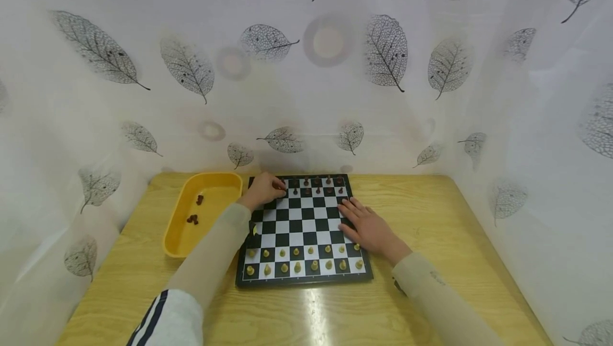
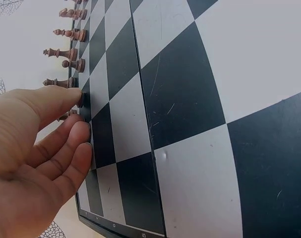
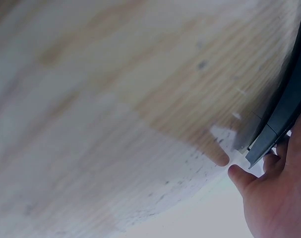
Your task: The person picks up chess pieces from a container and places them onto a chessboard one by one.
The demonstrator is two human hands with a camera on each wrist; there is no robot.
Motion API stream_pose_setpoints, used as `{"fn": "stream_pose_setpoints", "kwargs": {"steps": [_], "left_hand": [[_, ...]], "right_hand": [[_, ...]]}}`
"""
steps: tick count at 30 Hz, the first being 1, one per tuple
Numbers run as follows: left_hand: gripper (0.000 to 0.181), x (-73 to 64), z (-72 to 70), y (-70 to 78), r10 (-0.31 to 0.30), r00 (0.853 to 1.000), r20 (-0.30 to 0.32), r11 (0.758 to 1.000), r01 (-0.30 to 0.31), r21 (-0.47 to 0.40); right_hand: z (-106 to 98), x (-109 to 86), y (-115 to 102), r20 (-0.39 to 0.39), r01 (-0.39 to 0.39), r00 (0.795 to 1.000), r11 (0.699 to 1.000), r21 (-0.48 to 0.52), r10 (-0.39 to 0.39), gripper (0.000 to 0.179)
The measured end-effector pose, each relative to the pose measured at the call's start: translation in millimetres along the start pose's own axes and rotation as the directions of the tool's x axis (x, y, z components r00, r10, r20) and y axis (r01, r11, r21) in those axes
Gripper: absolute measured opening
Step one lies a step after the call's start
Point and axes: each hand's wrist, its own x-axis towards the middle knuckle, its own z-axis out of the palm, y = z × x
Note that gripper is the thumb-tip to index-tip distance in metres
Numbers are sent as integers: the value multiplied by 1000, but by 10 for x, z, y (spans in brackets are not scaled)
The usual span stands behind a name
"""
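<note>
A black-and-white chessboard (image 1: pixel 295 226) lies in front of me. At its far left corner my left hand (image 1: pixel 262 190) pinches a small brown chess piece (image 2: pixel 81 101) between thumb and fingers, low over the board; the fingers hide most of it. Other brown pieces (image 1: pixel 306 181) stand to the right of that hand, in two rows along the far edge. My right hand (image 1: pixel 371 230) rests on the board's right edge with its fingers stretched out. In the right wrist view, the fingers lie against the dark board side (image 3: pixel 276 124).
Left of the board stands a yellow tray (image 1: pixel 168 234) with several brown pieces (image 1: pixel 193 219) inside. Two rows of cream pieces (image 1: pixel 297 266) stand along the near side. A wooden table (image 1: pixel 416 202) carries everything, and a leaf-patterned curtain (image 1: pixel 306 101) hangs behind it.
</note>
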Motion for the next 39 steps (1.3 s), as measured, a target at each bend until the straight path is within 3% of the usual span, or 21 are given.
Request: {"fn": "stream_pose_setpoints", "kwargs": {"steps": [13, 27, 34, 39], "left_hand": [[21, 4, 22, -8, -36, 999, 8, 999, 36, -16], [21, 9, 11, -14, 0, 1000, 0, 1000, 0, 23], [33, 36, -125, -49, 6, 999, 54, 1000, -8, 29], [34, -14, -320, -66, 38, 999, 3, 999, -38, 3]], "right_hand": [[-12, -2, -15, 15, -5, 1000, 1000, 2, 5, 71], [-14, 0, -14, 3, -5, 1000, 1000, 1, 5, 71], [-12, 12, -22, 20, -7, 1000, 1000, 4, 7, 72], [-12, 6, -17, 24, -15, 1000, 1000, 0, 15, 72]]}}
